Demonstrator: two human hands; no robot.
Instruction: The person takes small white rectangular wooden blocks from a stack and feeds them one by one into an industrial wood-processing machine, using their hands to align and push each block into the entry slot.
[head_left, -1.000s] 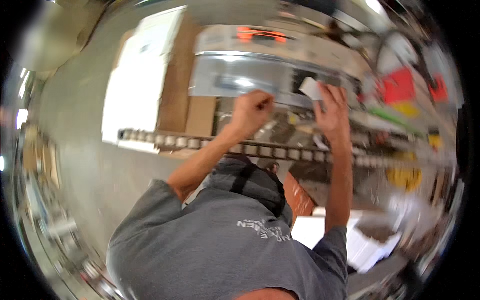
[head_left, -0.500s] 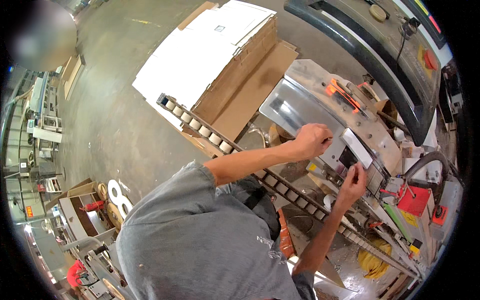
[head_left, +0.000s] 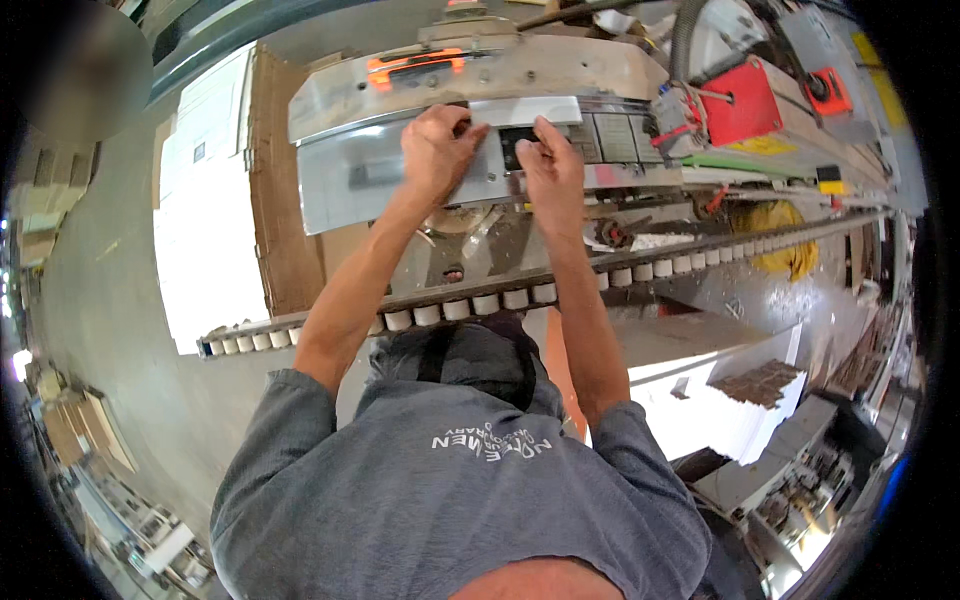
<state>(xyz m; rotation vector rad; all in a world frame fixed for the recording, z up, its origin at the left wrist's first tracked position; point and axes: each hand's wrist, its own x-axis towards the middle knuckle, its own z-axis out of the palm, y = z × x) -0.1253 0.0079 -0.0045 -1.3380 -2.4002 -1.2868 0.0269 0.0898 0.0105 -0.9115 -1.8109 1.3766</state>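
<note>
My left hand [head_left: 440, 150] is over the metal bed of a machine, its fingers curled in near the left end of a white strip [head_left: 525, 110]. My right hand [head_left: 552, 168] is to its right, fingers bent together, with the index fingertip at the strip's lower edge. What either hand pinches, if anything, is too small or hidden to name. The strip lies along the back of the bed. A black square patch [head_left: 516, 150] shows on the bed between my hands. Left of them extends a smooth metal plate [head_left: 350, 178].
A roller rail [head_left: 455, 309] crosses in front of the machine. White-topped cardboard sheets [head_left: 205, 200] are stacked at left. Behind the bed is an orange part [head_left: 415, 68]; a red box [head_left: 740, 103] stands at right. White board [head_left: 715, 400] lies at lower right.
The view has swung round, bringing the machine to the top middle. My left hand has come closer to the strip's left end; my right hand stays beside the strip.
</note>
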